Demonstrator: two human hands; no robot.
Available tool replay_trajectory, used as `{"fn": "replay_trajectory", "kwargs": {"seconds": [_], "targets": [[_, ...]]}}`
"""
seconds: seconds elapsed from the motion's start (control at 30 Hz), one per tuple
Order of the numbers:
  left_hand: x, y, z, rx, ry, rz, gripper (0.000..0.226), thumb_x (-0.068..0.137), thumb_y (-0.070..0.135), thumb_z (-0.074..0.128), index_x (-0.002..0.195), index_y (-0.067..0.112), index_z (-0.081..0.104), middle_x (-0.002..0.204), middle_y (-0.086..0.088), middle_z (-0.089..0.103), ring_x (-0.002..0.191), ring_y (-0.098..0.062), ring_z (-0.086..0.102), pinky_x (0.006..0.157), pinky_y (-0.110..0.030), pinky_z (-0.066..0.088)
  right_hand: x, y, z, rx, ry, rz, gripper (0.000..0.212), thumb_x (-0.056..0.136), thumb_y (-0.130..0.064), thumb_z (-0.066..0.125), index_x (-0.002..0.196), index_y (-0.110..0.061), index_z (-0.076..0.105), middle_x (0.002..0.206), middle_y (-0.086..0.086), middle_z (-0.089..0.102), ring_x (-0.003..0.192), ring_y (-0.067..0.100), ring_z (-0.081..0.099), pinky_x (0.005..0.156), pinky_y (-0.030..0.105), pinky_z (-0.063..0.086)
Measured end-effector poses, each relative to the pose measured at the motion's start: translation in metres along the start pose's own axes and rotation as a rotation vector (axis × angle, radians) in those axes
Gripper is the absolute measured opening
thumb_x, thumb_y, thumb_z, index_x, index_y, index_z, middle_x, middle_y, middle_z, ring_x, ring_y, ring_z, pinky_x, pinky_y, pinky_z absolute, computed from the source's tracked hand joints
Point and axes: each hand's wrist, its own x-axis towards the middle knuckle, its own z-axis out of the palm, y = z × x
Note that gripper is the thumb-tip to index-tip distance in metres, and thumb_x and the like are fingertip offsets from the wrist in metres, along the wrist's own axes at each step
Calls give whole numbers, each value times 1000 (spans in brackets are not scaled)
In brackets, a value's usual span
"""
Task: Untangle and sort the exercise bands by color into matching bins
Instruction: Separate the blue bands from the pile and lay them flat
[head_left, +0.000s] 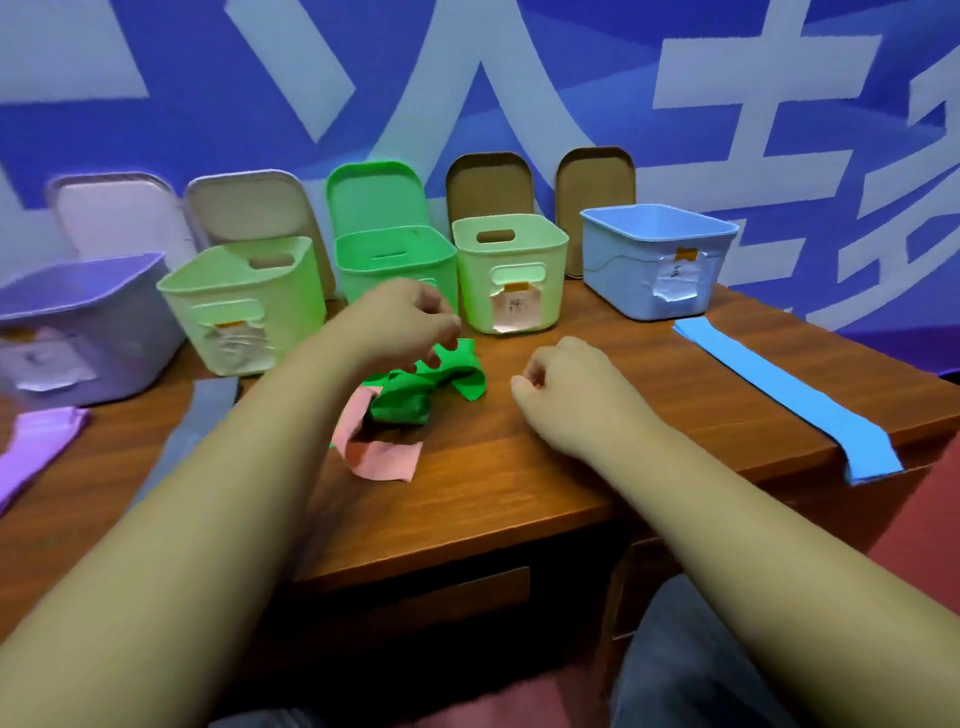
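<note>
On the table (571, 467), the left hand (410, 322) pinches the green band (410, 400); the right hand (566, 379) rests curled, empty.

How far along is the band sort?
Done: blue band, purple band and grey band lie separated, flat on the table. In hand: left hand pinches the green band, tangled with the pink band; right hand curled, empty. Left: split those two, then bin everything; no band shows inside the bins.
</note>
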Motion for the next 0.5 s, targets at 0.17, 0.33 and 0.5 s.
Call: {"fn": "replay_trajectory", "kwargs": {"seconds": [0.17, 0.33, 0.5], "targets": [[-42, -50, -32, 89, 13, -84, 11, 103, 28, 64, 101, 20, 73, 93, 2, 78, 76, -15, 73, 53, -20, 52, 30, -56, 28, 16, 6, -120, 32, 101, -40, 52, 88, -19, 74, 90, 3, 68, 86, 28, 65, 68, 36, 50], [-62, -74, -31, 290, -84, -104, 27, 90, 41, 81, 111, 28, 72, 107, 12, 71, 100, -12, 66, 86, -31, 54, 50, -68, 59, 62, 54, -198, 30, 102, -39, 51, 82, -22, 67, 85, -3, 64, 81, 23, 61, 66, 38, 50], [-59, -86, -25, 266, 3, -110, 28, 91, 8, 66, 110, 28, 67, 115, 6, 69, 100, -13, 63, 79, -32, 54, 53, -50, 72, 116, -60, -312, 26, 101, -41, 54, 89, -26, 72, 90, -9, 69, 86, 12, 64, 82, 44, 58]]}}
